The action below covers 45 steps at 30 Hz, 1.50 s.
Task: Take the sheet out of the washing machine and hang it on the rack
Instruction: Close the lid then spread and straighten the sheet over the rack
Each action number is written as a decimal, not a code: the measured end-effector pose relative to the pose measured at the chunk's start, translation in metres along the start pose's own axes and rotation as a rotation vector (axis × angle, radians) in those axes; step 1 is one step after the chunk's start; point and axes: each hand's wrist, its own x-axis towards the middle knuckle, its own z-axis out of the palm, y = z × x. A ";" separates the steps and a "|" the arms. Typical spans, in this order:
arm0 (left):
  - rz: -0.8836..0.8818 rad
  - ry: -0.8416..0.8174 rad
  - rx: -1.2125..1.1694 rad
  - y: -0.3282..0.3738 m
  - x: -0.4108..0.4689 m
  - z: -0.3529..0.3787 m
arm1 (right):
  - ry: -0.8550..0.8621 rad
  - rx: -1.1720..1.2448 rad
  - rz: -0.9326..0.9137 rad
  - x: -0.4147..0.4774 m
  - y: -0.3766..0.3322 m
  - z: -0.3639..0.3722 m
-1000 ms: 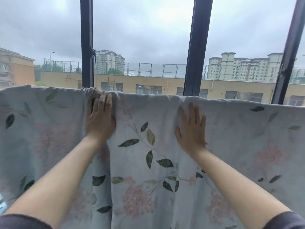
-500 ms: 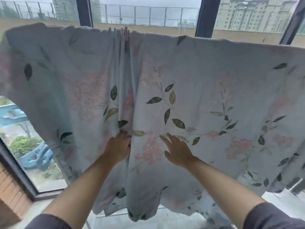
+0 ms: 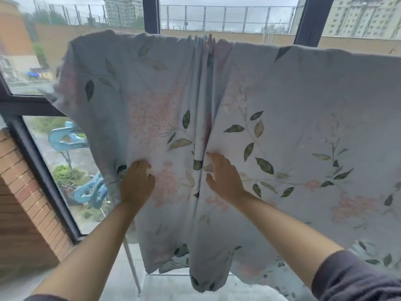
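Sheet (image 3: 282,127) hangs draped over the top of the rack (image 3: 132,269), with one fold bunched mid-span; hanging looks done, smoothing left. Below the rack's top, the left hand (image 3: 136,181) curls into the cloth, grasp unclear. The right hand (image 3: 223,177) lies flat on it, fingers released.

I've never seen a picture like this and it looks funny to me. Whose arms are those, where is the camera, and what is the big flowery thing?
There is no machine here, just a person. The camera sits on their head and looks forward and down, so you see their two arms reaching out as if they were your own. The big flowery thing is a bed sheet. It hangs over a white drying rack, whose leg shows underneath, in front of a window. The left hand has its fingers curled into the cloth and seems to grip it. The right hand lies open and flat on the sheet, next to a long fold running down the middle. Blue clips show by the window on the left, beside a brick wall.
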 end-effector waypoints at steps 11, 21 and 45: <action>0.317 0.404 -0.188 -0.023 0.099 -0.138 | 0.390 -0.075 -0.203 0.117 -0.116 -0.053; -0.012 0.361 -0.156 -0.058 0.181 -0.210 | 0.528 -0.179 -0.332 0.185 -0.201 -0.078; 0.023 0.129 -1.558 -0.043 0.263 -0.332 | 0.543 -0.155 -0.147 0.251 -0.235 -0.112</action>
